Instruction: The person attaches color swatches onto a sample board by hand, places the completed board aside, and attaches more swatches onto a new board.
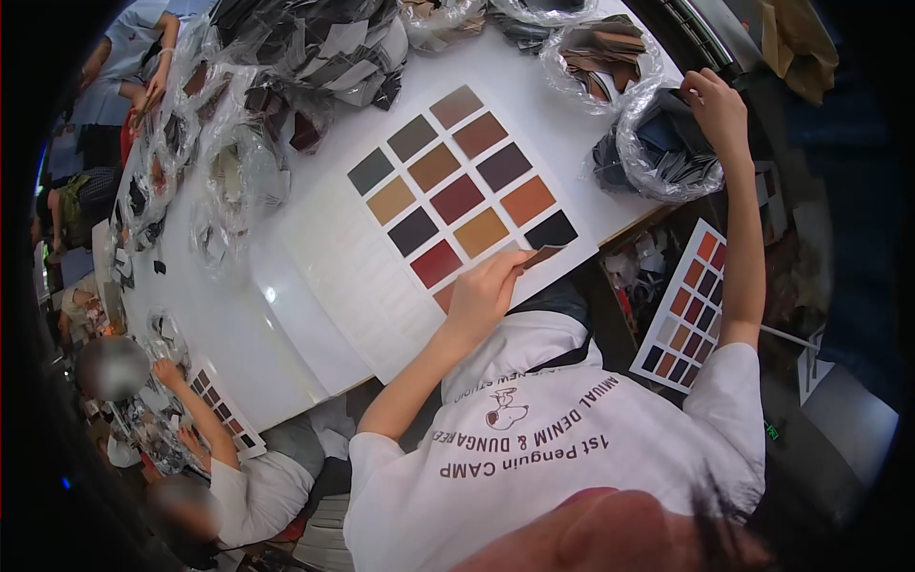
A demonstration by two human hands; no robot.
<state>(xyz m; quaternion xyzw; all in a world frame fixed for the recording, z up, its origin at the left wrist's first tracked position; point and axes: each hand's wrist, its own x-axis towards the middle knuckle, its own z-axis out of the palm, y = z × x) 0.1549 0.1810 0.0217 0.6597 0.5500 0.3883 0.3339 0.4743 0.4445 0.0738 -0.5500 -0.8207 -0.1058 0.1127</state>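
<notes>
My left hand (481, 291) rests over the near edge of a white sample card (577, 250), with a small dark brown swatch (543, 255) pinched between thumb and fingers. Rows of coloured swatches, among them a maroon swatch (457, 199) and a black swatch (551, 230), lie on the card. The card's lowest row is partly covered by my hand. At the upper right, my right hand (713, 110) is closed at the mouth of a clear plastic bag (629, 153) full of dark swatches (667, 138). A dark swatch edge shows at its fingertips.
More plastic bags of swatches (600, 57) and a large grey pile (334, 52) line the table's (219, 315) far and left sides. A second swatch card (688, 310) stands low at right. At lower left a co-worker (257, 486) handles another card (229, 412); another person stands upper left.
</notes>
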